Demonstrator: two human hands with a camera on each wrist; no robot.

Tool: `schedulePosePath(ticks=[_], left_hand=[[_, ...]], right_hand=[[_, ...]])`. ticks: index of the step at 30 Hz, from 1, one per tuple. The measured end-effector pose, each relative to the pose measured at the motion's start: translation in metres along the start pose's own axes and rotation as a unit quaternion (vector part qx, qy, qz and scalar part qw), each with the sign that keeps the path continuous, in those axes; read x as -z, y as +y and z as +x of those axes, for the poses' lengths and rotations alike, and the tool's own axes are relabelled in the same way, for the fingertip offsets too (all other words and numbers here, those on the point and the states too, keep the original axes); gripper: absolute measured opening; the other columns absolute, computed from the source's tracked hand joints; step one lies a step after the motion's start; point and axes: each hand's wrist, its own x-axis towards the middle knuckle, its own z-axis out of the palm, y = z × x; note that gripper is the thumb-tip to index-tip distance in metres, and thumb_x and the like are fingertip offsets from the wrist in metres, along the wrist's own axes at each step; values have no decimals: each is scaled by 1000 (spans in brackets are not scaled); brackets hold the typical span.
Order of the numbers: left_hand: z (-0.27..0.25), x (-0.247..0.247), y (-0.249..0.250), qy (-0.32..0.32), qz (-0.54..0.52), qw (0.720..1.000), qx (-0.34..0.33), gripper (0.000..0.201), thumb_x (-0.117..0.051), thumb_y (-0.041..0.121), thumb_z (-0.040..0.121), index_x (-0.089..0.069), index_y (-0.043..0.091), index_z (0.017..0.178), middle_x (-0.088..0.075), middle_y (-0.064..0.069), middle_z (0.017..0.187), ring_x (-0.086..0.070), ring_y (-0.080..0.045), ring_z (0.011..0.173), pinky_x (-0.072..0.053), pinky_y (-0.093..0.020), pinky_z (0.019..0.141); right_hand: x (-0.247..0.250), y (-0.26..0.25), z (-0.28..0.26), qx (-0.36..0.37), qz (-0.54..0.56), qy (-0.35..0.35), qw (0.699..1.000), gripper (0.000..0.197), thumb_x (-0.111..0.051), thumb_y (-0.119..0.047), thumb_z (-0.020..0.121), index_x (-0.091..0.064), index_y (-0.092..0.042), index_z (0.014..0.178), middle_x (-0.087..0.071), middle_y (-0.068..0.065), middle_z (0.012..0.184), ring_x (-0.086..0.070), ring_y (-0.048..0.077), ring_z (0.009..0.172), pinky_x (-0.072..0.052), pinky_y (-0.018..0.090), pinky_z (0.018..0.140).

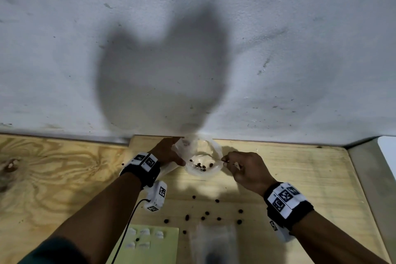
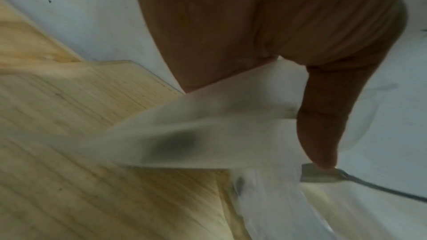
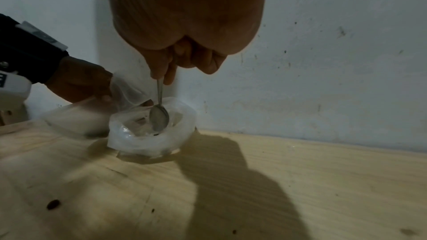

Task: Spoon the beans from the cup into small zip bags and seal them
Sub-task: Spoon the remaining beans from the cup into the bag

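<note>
1. Against the white wall [image 1: 278, 28], at the far edge of the wooden table [image 1: 300, 178], stands a translucent plastic cup [image 1: 202, 174] with a few dark beans [image 1: 201, 165] on its bottom.
2. The right hand [image 1: 246, 169] pinches the thin handle of a metal spoon [image 3: 159, 116] between thumb and fingertips; the spoon's bowl hangs down inside the cup.
3. The left hand [image 1: 168, 153] grips a small clear zip bag [image 1: 184, 148] just beside the cup's left rim, fingers curled on the plastic.
4. Nearer the person, loose beans [image 1: 203, 216] lie scattered on the wood.
5. Below them lie a green sheet [image 1: 154, 244] bearing small white labels and a blurred clear bag [image 1: 212, 240].
</note>
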Motion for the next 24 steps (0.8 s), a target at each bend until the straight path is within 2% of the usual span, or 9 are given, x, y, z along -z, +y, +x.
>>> schedulePosePath(ticks=[2, 4, 6, 8, 11, 15, 19, 21, 24], left_hand=[[1, -2, 0, -9, 0, 1000, 0, 93, -91, 21, 53, -50, 23, 136, -59, 4, 127, -57, -22, 111, -47, -33, 90], [2, -3, 1, -7, -6, 1000, -1, 87, -91, 17, 55, -52, 21, 133, -61, 3, 123, -57, -18, 104, -46, -30, 84], [3, -1, 0, 0, -11, 1000, -1, 81, -90, 12, 59, -53, 18, 131, -61, 1, 117, -54, -16, 98, -42, -26, 79], [2, 1, -1, 6, -6, 1000, -4, 81, -90, 13, 60, -53, 18, 132, -60, -1, 114, -53, -17, 98, -42, -27, 79], [-1, 2, -4, 4, -2, 1000, -6, 90, -91, 21, 55, -52, 21, 136, -60, -1, 127, -55, -20, 102, -45, -30, 84], [-1, -2, -3, -10, 10, 1000, -22, 83, -88, 22, 53, -56, 26, 130, -61, 2, 125, -56, -18, 103, -46, -30, 83], [0, -4, 2, -13, 3, 999, -33, 73, -88, 12, 58, -58, 35, 121, -61, 5, 124, -55, -18, 109, -46, -29, 84], [1, -2, 3, -8, 6, 999, -37, 75, -88, 12, 58, -59, 29, 125, -61, 4, 125, -56, -17, 111, -47, -28, 85], [2, 1, 0, 6, 11, 999, -43, 77, -88, 10, 60, -56, 25, 129, -61, 4, 121, -57, -18, 105, -45, -18, 73]], right_hand=[[-7, -4, 6, 9, 2, -5, 1000, 10, -62, -26, 86, -72, -25, 88, -73, -11, 82, -53, 6, 61, -46, 22, 55], [-17, -8, 10, 27, 1, -45, 999, 24, -51, -33, 85, -72, -22, 90, -74, -10, 85, -61, 11, 67, -49, 24, 58], [-18, -10, 9, 28, 0, -81, 996, 22, -50, -34, 86, -68, -22, 88, -74, -10, 88, -66, 16, 72, -52, 27, 61], [-11, -5, 4, 25, -8, -75, 997, 20, -52, -34, 88, -68, -21, 86, -71, -9, 81, -62, 14, 67, -49, 26, 58], [7, 3, -6, 28, -7, -43, 999, 28, -50, -39, 88, -63, -19, 74, -65, -7, 69, -51, 11, 56, -39, 25, 52], [6, 3, -5, 36, 3, -8, 999, 12, -63, -29, 88, -71, -22, 84, -70, -12, 78, -51, 6, 61, -43, 22, 54], [-18, -12, 0, 78, 7, -56, 995, 11, -57, -27, 90, -68, -28, 93, -73, -9, 86, -64, 13, 66, -46, 20, 57], [-19, -14, -2, 86, -14, -71, 994, 9, -55, -25, 89, -63, -29, 92, -72, -8, 81, -64, 16, 63, -42, 18, 55], [-4, -9, -10, 79, -49, -65, 994, 12, -58, -16, 81, -62, -26, 86, -67, -10, 73, -56, 12, 59, -32, 18, 52]])
